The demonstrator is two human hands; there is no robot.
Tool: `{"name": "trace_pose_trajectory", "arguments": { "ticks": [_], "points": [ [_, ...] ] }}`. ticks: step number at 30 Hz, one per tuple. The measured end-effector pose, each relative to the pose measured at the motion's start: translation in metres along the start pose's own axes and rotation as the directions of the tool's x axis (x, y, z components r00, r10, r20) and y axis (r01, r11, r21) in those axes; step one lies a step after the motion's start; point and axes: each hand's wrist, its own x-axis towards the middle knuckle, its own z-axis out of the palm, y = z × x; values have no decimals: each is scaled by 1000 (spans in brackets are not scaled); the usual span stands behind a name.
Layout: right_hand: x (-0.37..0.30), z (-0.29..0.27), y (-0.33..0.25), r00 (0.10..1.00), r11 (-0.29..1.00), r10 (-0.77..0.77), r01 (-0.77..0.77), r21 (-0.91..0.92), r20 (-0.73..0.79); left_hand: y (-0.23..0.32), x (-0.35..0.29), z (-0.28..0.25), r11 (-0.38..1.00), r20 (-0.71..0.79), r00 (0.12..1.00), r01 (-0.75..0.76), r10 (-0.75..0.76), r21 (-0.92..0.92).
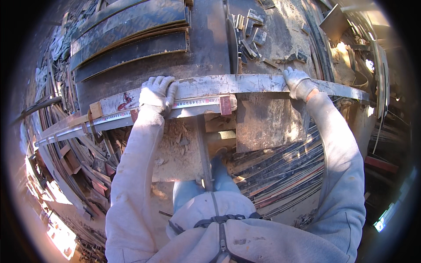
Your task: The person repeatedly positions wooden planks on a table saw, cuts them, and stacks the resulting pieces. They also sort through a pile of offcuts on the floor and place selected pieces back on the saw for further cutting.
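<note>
A long, pale bar with scuffed, worn paint (228, 86) spans the work table from left to right in front of me. My left hand (157, 94), in a whitish work glove, grips it left of the middle, fingers over its top and thumb to the right. Well to the right, my gloved right hand (299, 83) has its fingers curled over the bar's far edge. Along the near side runs a rail (193, 112) with a measuring tape strip (197, 102). A reddish-brown block (225, 105) sits at that rail's right end. The undersides of both hands are hidden.
Dark-faced boards (136, 46) are stacked at the far left of the dark table (209, 48). Several small wood offcuts (254, 33) lie at the far right. Long thin strips (280, 175) are piled below the table, and scrap wood (83, 175) crowds the left.
</note>
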Motion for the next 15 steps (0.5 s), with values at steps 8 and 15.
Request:
{"name": "trace_pose_trajectory", "arguments": {
  "ticks": [8, 15],
  "points": [
    [3, -13, -6, 999, 1000, 20, -19, -7, 41, -6, 1, 5, 998, 21, 999, 34, -32, -56],
    [-1, -18, -21, 985, 990, 131, -124, -73, 111, -9, 3, 4, 999, 17, 1000, 20, -20, -25]
  ]
}}
